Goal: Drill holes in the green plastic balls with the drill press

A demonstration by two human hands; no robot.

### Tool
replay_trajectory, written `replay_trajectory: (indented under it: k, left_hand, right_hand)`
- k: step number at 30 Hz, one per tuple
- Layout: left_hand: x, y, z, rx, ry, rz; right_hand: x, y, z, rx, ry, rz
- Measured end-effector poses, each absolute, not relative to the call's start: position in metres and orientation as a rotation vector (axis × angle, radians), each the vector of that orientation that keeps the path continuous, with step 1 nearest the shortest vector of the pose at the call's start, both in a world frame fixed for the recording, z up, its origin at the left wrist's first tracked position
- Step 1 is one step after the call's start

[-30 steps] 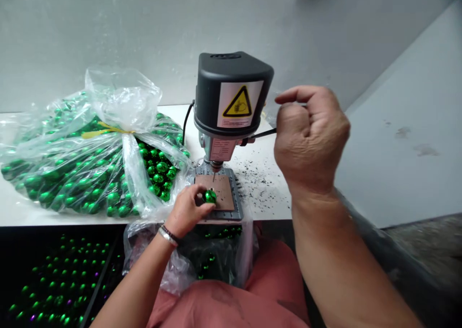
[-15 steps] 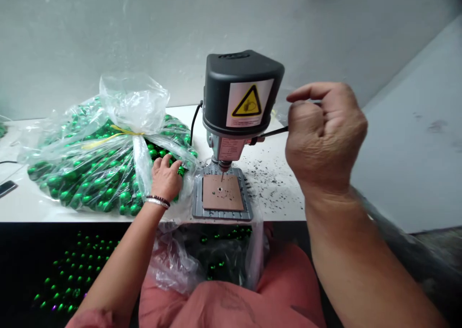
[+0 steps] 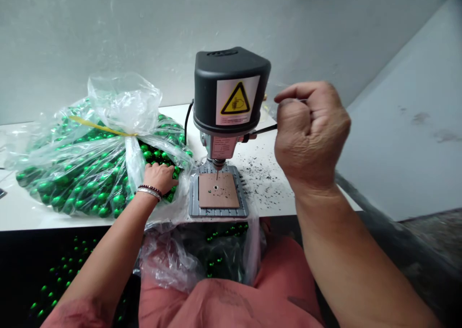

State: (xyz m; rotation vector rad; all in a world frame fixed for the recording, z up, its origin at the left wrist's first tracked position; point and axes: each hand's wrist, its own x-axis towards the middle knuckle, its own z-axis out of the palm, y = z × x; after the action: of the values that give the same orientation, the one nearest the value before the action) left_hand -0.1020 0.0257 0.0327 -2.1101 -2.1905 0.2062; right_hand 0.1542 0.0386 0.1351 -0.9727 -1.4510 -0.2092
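My right hand (image 3: 312, 135) is closed round the black lever (image 3: 266, 129) on the right side of a small bench drill press (image 3: 231, 92). Its thin bit (image 3: 217, 175) points down over a brown square board (image 3: 224, 198), which has a small hole and dark specks and lies on the grey slotted base (image 3: 243, 208). My left hand (image 3: 159, 178) reaches into an opening in a clear plastic bag (image 3: 124, 99). Its fingers curl down among shiny green balls (image 3: 146, 154), and the fingertips are hidden there.
Dark shavings (image 3: 265, 176) litter the white table (image 3: 274, 203) right of the drill press. A yellow tie (image 3: 103, 126) gathers the bag's neck. Another clear bag (image 3: 173, 265) with green balls hangs below the table edge, over my lap. More green balls (image 3: 63, 259) lie at lower left.
My left hand has sunk deeper among the green balls, its spread fingers now curled down. My right hand keeps its grip on the lever. The whole view has shifted slightly.
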Motion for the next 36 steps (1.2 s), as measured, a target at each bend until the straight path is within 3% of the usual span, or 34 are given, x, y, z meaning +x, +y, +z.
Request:
replay_trajectory:
  k: [4, 7, 9, 14, 17, 20, 25, 36]
  left_hand:
    - [-0.099, 0.031, 0.039, -2.077, -2.221, 0.320]
    - [-0.100, 0.027, 0.045, -2.088, -2.338, -0.005]
    - [-0.099, 0.016, 0.050, -2.125, -2.484, -0.515]
    - [-0.079, -0.015, 0.057, -2.172, -2.776, -2.214]
    - [-0.063, -0.024, 0.049, -2.114, -2.875, -2.646]
    - [-0.052, -0.026, 0.038, -2.156, -2.897, -2.549]
    - [-0.039, -0.020, 0.029, -2.245, -2.878, -1.931]
    - [-0.027, 0.008, 0.014, -2.404, -2.641, -0.994]
  right_hand:
    - [0.154, 0.038, 0.136, -0.974, -1.439, -0.205]
    - [0.154, 0.037, 0.137, -0.979, -1.450, -0.203]
    - [0.154, 0.037, 0.137, -0.977, -1.461, -0.201]
    - [0.154, 0.038, 0.136, -0.937, -1.456, -0.216]
    - [0.154, 0.038, 0.135, -0.947, -1.457, -0.212]
    - [0.155, 0.037, 0.135, -0.970, -1.473, -0.204]
    - [0.155, 0.036, 0.136, -1.003, -1.481, -0.210]
    - [0.156, 0.034, 0.137, -1.064, -1.488, -0.150]
